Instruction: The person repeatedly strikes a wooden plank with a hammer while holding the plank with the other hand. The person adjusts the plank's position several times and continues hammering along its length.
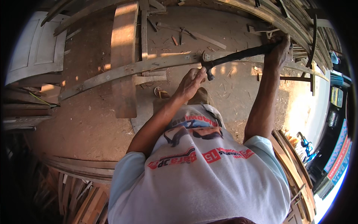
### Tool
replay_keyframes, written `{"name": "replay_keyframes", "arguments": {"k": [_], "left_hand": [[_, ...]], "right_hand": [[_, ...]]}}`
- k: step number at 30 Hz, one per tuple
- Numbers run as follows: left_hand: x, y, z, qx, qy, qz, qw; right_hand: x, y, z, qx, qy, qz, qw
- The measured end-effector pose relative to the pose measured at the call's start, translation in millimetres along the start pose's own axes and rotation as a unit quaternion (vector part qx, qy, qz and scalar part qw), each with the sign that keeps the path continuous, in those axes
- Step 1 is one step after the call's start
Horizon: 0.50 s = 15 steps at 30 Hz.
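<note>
My right hand [279, 53] is wrapped round the far end of a hammer's [238, 56] long dark handle. The hammer's head is over a long, narrow wooden strip [149, 66] that crosses in front of me from left to right. My left hand [192, 83] is closed, thumb and fingertips together right beside the hammer head. Whatever those fingertips pinch, if anything, is too small to make out. Beneath the strip, to the left, lies a wide wooden plank [123, 41] pointing away from me.
Loose tools [184, 34] and a thin batten [209, 40] lie on the floor ahead among wood scraps. Stacked timber [294, 28] stands at the far right. A white panelled door [37, 46] is at the far left. More boards [294, 168] are near my right side.
</note>
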<state>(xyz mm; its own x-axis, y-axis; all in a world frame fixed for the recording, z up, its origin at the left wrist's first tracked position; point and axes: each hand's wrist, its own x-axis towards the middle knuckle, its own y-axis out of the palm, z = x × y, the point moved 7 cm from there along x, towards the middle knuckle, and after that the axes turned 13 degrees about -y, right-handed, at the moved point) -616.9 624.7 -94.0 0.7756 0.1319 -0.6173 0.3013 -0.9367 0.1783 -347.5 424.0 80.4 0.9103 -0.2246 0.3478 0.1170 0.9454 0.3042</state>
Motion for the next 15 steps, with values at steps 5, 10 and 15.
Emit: {"name": "replay_keyframes", "arguments": {"k": [5, 10, 15], "left_hand": [[52, 51, 27, -0.319, -0.099, 0.097, 0.938], [32, 49, 5, -0.274, -0.064, -0.152, 0.948], [28, 41, 14, -0.18, -0.056, -0.194, 0.963]], "right_hand": [[-6, -51, -36, -0.039, 0.065, -0.07, 0.995], [-31, -116, -78, -0.175, 0.109, -0.017, 0.978], [-58, -149, -94, -0.214, 0.135, 0.017, 0.967]]}}
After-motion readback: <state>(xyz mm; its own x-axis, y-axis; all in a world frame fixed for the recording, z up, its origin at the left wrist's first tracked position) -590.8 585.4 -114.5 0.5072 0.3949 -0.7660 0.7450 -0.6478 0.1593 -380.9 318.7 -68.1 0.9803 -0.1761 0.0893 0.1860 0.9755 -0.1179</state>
